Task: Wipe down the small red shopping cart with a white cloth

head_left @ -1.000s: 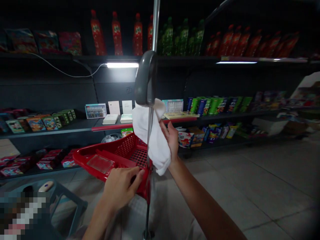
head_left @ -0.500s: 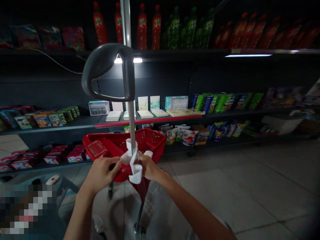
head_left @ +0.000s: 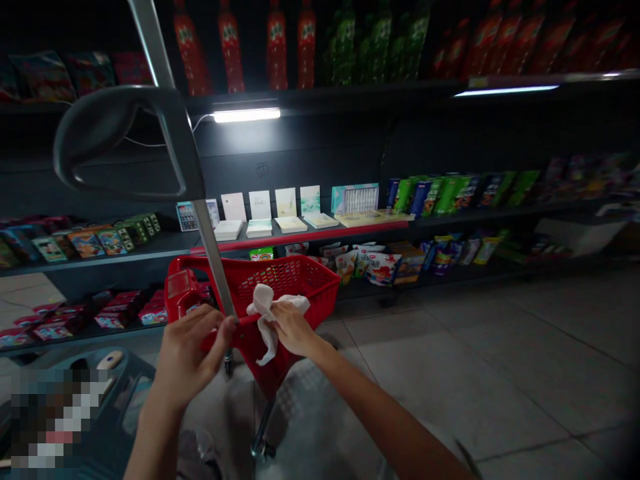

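A red plastic shopping basket (head_left: 295, 280) on wheels stands in front of me in a dim shop aisle. Its metal pole (head_left: 213, 250) leans up to the left and ends in a grey loop handle (head_left: 120, 143). My left hand (head_left: 187, 350) is closed on the basket's near rim at the foot of the pole. Just to the right, my right hand (head_left: 290, 327) grips a crumpled white cloth (head_left: 265, 310) and presses it onto that same rim.
Dark shelves (head_left: 320, 233) run across the back with packets, boxes and cards; red and green bottles (head_left: 300, 40) line the top shelf. A blue-grey stool (head_left: 115, 393) stands at the lower left. Tiled floor (head_left: 500, 360) stretches to the right.
The cloth in my right hand came down the pole from just under the handle to the basket rim. The pole and handle swung over to the left. My left hand stayed on the rim.
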Demonstrator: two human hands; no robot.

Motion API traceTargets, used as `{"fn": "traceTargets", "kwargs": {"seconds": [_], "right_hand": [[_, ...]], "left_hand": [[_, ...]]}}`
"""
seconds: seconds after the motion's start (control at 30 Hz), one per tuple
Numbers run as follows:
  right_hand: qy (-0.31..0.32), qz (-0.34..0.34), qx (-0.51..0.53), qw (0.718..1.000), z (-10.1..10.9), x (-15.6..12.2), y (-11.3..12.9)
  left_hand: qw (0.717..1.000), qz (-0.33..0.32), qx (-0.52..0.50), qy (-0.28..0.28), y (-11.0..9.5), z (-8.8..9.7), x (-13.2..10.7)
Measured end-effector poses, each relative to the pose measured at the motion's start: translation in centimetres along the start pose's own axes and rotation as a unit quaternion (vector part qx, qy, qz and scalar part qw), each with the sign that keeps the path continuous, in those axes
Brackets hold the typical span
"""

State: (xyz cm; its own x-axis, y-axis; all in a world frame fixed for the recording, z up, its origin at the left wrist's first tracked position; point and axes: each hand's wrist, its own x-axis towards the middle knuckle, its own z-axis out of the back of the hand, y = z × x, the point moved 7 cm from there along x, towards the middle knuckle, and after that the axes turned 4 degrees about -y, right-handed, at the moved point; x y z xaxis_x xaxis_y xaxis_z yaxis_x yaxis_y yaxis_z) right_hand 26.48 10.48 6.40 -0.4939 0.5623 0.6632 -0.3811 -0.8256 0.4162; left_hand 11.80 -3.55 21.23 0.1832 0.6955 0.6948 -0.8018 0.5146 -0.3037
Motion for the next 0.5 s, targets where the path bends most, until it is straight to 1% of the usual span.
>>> {"fn": "traceTargets", "kwargs": {"seconds": [0.03,0.07,0.1,0.13,0.2,0.27,0.37,0.43,0.5], "right_hand": [[0.000,0.005,-0.003,1.000,-0.3,0.1,0.3],[0.001,0.012,-0.007,1.000,-0.6,0.1,0.7],[0.002,0.017,-0.010,1.000,-0.9,0.2,0.8],[0.002,0.019,-0.010,1.000,-1.1,0.1,0.8],[0.000,0.012,-0.017,1.000,-1.3,-0.1,0.1],[-0.004,-0.005,-0.040,0.999,-1.1,-0.7,-1.4],[-0.015,-0.023,-0.087,0.996,0.1,-2.0,-4.4],[-0.022,-0.033,-0.116,0.993,1.3,-3.0,-6.8],[-0.031,-0.049,-0.135,0.989,2.8,-4.0,-9.6]], "left_hand": [[0.999,-0.032,-0.010,0.021,-1.5,-1.2,0.2],[0.998,-0.053,-0.010,0.040,-2.5,-2.4,0.4],[0.996,-0.066,-0.002,0.054,-3.0,-3.7,0.7],[0.995,-0.072,0.015,0.072,-3.0,-5.1,0.9],[0.992,-0.066,0.067,0.086,-1.9,-7.2,1.2],[0.987,-0.043,0.130,0.084,0.1,-8.6,1.1],[0.967,-0.006,0.227,0.114,2.6,-9.6,0.5],[0.951,0.011,0.271,0.147,3.6,-10.0,0.1],[0.938,0.021,0.300,0.171,4.1,-10.1,0.0]]}}
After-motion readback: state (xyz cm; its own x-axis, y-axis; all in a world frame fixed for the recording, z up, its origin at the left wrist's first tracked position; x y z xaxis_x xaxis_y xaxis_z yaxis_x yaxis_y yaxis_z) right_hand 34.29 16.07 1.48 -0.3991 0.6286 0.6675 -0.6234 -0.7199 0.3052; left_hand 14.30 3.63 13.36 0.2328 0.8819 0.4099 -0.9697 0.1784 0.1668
